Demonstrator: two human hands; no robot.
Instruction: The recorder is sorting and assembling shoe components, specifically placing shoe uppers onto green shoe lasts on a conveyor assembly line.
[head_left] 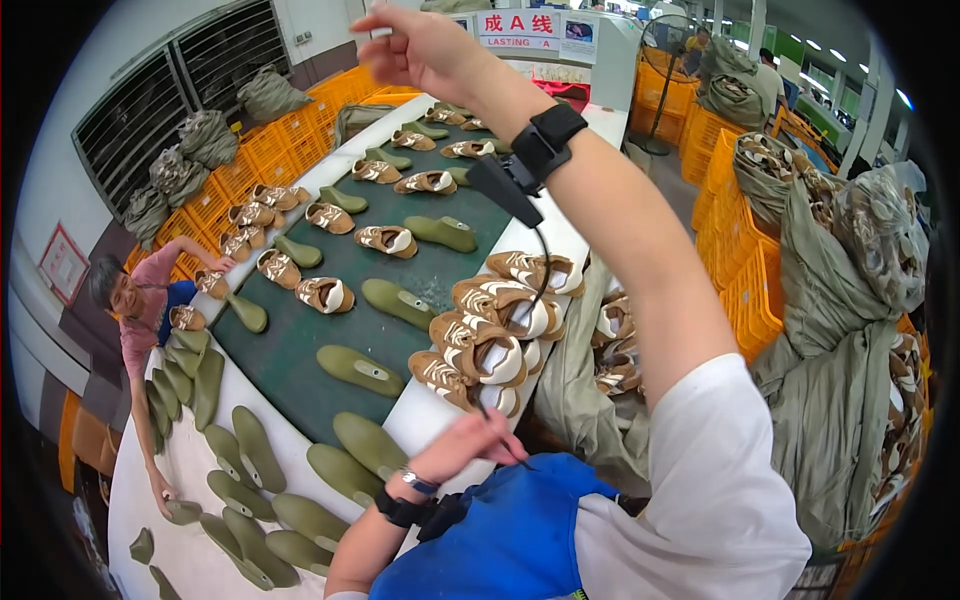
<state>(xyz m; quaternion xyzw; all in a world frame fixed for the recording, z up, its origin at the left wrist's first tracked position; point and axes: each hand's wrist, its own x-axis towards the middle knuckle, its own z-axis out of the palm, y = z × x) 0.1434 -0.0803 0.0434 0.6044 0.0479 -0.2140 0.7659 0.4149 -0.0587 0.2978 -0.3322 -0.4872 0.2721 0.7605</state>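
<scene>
My right hand (420,45) is raised high above the far end of the belt with its fingers curled; whether it holds anything is unclear. A black wristband (545,140) with a dark clip-on device sits on that wrist. From it a thin black cable (541,280) hangs down to my left hand (470,440), which pinches the cable's lower end just above my blue apron (510,540). Just beyond my left hand, a pile of brown-and-white shoe uppers (490,320) lies on the white table edge.
A dark green conveyor belt (290,360) carries olive shoe lasts (360,370) and single uppers (325,295). More lasts lie on the white table (200,560) at lower left. A co-worker (135,300) leans over it. Orange crates (745,290) and grey-green sacks (830,330) stand on the right.
</scene>
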